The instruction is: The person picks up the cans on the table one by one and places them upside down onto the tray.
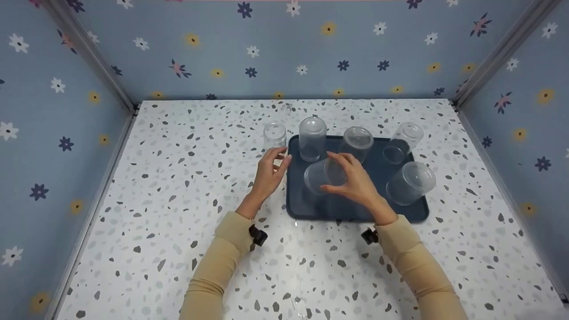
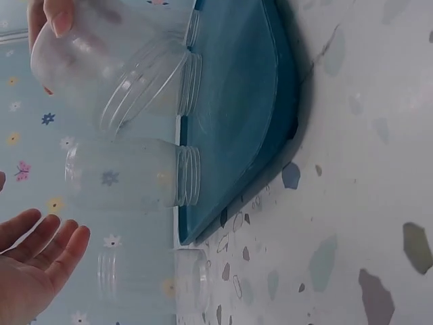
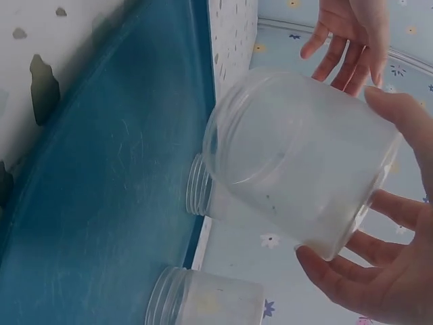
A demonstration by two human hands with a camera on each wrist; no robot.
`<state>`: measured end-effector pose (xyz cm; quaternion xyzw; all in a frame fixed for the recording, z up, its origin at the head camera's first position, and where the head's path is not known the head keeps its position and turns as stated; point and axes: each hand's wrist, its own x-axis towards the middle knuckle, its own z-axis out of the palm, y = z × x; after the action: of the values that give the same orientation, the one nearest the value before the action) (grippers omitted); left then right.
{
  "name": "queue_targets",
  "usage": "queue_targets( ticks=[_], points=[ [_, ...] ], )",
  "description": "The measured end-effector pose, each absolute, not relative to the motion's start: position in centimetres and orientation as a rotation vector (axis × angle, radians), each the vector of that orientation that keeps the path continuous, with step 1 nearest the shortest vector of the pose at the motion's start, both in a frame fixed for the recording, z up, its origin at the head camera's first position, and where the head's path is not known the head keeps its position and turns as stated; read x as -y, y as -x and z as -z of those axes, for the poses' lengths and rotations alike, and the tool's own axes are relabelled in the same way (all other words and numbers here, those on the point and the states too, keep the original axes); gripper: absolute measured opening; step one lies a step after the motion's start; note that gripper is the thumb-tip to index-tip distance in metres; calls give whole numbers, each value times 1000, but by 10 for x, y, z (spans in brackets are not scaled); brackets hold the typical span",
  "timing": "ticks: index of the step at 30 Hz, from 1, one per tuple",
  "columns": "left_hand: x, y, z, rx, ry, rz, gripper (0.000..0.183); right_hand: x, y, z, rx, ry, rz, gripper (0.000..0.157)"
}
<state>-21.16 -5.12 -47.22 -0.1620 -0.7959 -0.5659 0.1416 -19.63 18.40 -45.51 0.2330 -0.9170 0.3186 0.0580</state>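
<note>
My right hand (image 1: 356, 181) grips a wide clear plastic jar (image 3: 298, 156) by its base, thumb on one side and fingers on the other. The jar is tilted, its threaded mouth pointing down toward the dark blue tray (image 1: 306, 208). At the tray's left edge my left hand (image 1: 266, 178) is held with fingers loosely spread and nothing in them. Just beyond those fingers a clear jar (image 1: 274, 133) stands mouth up on the table. A tall narrow jar (image 1: 312, 135) stands upside down in the tray's back left corner, between the two hands.
More clear jars stand upside down on the tray: one at the back middle (image 1: 358, 138), one at the back right (image 1: 403, 140) and a wide one at the front right (image 1: 411, 183). Flower-patterned blue panels (image 1: 275, 49) enclose the speckled white table (image 1: 178, 249).
</note>
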Motion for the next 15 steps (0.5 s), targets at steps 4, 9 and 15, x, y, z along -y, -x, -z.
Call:
queue_targets(
  ticks=[4,9,15],
  points=[
    [56,227,484,2353,484,1537,36,-188,198,453,2868,-704,-868,81],
    [58,236,480,2413,481,1420,39,-191,201,448,2953,-685,-768,80],
    [60,247,476,2505,442,1195,40,-196,203,443,3050,-666,-663,83]
  ],
)
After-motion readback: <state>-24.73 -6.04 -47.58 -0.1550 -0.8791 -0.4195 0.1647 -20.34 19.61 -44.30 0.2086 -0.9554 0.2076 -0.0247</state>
